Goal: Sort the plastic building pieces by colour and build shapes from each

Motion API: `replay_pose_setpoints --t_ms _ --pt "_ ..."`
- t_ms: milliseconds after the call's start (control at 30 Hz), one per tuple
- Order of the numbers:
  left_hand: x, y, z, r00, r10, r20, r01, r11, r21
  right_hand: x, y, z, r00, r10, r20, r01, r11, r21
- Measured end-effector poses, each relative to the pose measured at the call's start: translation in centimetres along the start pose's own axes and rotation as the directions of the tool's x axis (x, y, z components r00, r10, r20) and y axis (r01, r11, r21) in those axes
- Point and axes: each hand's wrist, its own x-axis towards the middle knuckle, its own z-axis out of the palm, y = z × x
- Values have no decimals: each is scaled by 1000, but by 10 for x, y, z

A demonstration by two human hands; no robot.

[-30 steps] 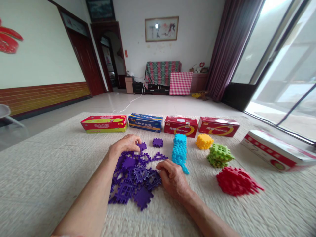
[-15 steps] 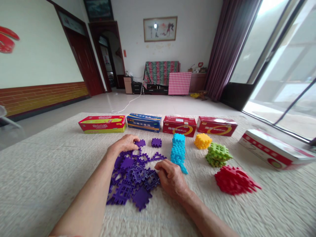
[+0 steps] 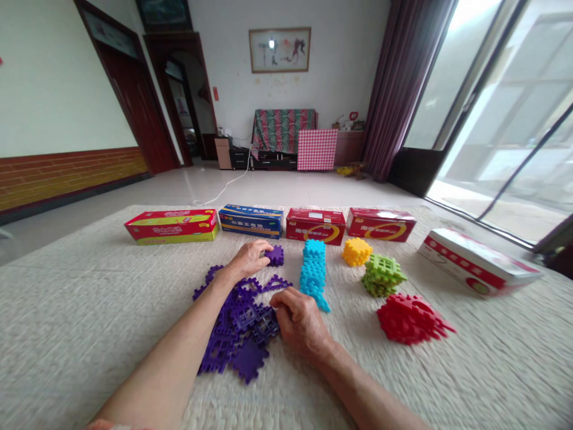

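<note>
My left hand [image 3: 249, 260] reaches over the heap, its thumb and fingers closed at the near-left side of a small purple stack of notched building tiles [image 3: 276, 255]. Beneath my left forearm spreads a loose heap of purple interlocking tiles [image 3: 244, 313], some solid, some with window-like openings, one triangular. My right hand [image 3: 302, 319] is curled at the heap's right side, against the edge of a dark purple window tile [image 3: 265, 326]; its fingertips are partly hidden. Just beyond that hand stands a row of light blue tiles [image 3: 313, 272].
A yellow stack [image 3: 357, 252], a green stack [image 3: 383, 275] and a red pile [image 3: 412, 319] lie to the right. Behind are a red-and-yellow box [image 3: 172, 227], a blue box [image 3: 251, 222] and two dark red boxes [image 3: 316, 227]. A white-and-red box [image 3: 478, 263] sits far right.
My left hand has moved right with a purple tile, from beside the small purple stack onto it. My right hand stays by the heap. The whole view has shifted slightly.
</note>
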Motion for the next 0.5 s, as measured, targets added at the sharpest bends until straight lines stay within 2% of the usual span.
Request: replay_pose_setpoints --t_ms 333,500 --pt "-3 -8 3 999 -37 -10 36 997 -68 0 0 0 1000 -1 0 1 1000 22" --pt "-3 -2 -10 997 -75 -22 74 997 -36 0 -1 -1 999 -15 -47 16 1000 16"
